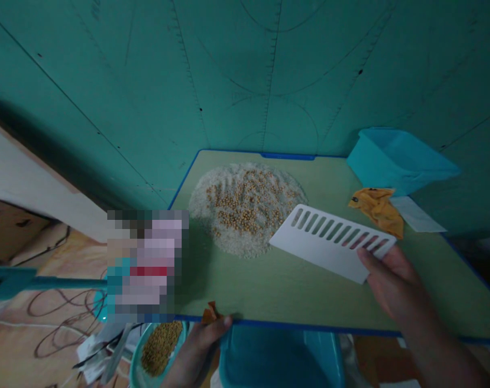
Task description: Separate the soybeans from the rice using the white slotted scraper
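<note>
My right hand (396, 280) grips one end of a flat white plastic board (321, 248) with a row of slots along its upper edge. The board is held tilted over the table, its far corner beside a spread heap of white rice-like grains (245, 242). Round tan beans (245, 215) lie scattered over the middle of that heap. At the table's near edge, my left hand (200, 342) is closed, thumb on top. A crumpled orange-brown piece (211, 312) sticks up from it; its kind is unclear, and the fingers are mostly hidden.
On the right of the pale green table (245, 291) stand a turquoise bin (382, 167), a yellow-orange cloth (380, 210) and a white sheet (420, 214). Below the near edge are a blue tub (281, 355) and a bowl of beans (161, 347). A pixelated patch covers the left edge; cables lie left.
</note>
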The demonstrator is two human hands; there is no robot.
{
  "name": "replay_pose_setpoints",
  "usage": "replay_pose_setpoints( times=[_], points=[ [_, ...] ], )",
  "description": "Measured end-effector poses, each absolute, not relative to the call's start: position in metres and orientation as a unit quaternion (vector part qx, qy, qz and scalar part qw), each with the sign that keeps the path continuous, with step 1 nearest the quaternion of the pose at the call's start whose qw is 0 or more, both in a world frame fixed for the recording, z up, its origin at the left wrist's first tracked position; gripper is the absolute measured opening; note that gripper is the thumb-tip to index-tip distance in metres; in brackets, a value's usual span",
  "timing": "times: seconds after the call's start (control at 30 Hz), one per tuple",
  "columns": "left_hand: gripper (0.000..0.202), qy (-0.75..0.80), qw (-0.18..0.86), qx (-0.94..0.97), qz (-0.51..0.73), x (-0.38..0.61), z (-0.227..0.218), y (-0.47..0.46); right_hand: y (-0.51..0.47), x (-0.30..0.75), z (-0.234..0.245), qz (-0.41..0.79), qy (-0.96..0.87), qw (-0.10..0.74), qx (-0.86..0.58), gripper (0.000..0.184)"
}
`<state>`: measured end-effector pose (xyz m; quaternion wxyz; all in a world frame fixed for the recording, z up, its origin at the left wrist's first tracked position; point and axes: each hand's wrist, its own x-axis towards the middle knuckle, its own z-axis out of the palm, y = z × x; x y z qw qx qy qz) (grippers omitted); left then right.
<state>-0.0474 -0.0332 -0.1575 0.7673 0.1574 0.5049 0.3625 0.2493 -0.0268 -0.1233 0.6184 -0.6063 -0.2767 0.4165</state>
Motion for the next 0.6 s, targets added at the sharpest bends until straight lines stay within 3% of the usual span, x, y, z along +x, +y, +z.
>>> replay_pose_setpoints(
  times=[0.3, 0.6],
  points=[
    [0.035, 0.502, 0.771, 0.147, 0.363, -0.047, -0.158, -0.032, 0.005, 0.267, -0.115, 0.394, -0.349, 0.596, -0.607, 0.033],
    [0.024, 0.491, 0.747, 0.151, 0.423, -0.041, -0.155, -0.032, 0.02, 0.268, -0.113, 0.408, -0.36, 0.609, -0.577, 0.031]
  ],
)
